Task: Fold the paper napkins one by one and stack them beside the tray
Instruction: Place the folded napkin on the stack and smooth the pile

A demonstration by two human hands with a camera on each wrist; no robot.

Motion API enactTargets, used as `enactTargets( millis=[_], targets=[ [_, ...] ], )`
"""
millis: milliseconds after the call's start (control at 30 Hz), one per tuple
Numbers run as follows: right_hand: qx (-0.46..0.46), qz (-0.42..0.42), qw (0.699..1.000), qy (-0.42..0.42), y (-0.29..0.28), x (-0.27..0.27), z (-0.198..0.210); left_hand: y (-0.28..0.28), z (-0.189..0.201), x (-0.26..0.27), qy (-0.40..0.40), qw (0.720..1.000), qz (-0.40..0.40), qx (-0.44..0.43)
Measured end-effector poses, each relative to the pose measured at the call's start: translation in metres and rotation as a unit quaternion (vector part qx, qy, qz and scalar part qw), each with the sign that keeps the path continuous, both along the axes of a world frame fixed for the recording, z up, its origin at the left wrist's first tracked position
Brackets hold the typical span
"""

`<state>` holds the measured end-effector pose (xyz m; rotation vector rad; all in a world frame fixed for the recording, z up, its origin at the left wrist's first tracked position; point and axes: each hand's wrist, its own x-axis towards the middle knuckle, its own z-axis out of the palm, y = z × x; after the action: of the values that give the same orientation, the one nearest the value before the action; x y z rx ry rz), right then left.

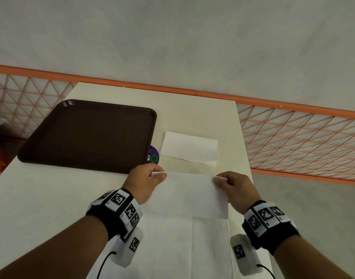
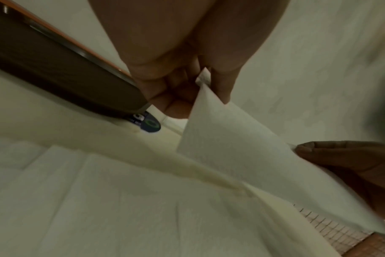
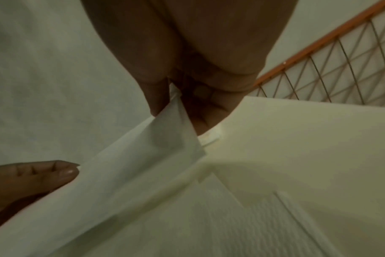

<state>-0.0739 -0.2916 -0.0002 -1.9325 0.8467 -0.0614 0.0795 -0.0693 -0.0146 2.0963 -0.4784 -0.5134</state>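
I hold a white paper napkin (image 1: 189,195) in the air above the table, folded to a rectangle. My left hand (image 1: 159,174) pinches its far left corner between thumb and fingers, and the napkin (image 2: 231,144) hangs from that pinch in the left wrist view. My right hand (image 1: 220,181) pinches the far right corner, with the napkin (image 3: 143,165) drooping from it in the right wrist view. A folded napkin (image 1: 189,149) lies flat to the right of the dark brown tray (image 1: 88,135). Unfolded napkins (image 1: 184,244) lie spread under my wrists.
The white table (image 1: 42,194) ends close to my right hand, with an orange wire fence (image 1: 301,137) beyond. A purple round sticker (image 1: 153,155) peeks out at the tray's right edge. A pale wall stands behind.
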Motion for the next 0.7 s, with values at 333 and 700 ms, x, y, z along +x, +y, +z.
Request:
enactTargets(
  millis=[333,700],
  targets=[
    [-0.131,0.055,0.977,0.159,0.015,0.017,-0.043,-0.009,-0.035,-0.003,-0.099,0.969,-0.051,0.220],
    [-0.298,0.363,0.859,0.204,0.064,0.009,-0.060,-0.027,-0.049,-0.060,-0.161,0.882,-0.276,0.348]
  ],
)
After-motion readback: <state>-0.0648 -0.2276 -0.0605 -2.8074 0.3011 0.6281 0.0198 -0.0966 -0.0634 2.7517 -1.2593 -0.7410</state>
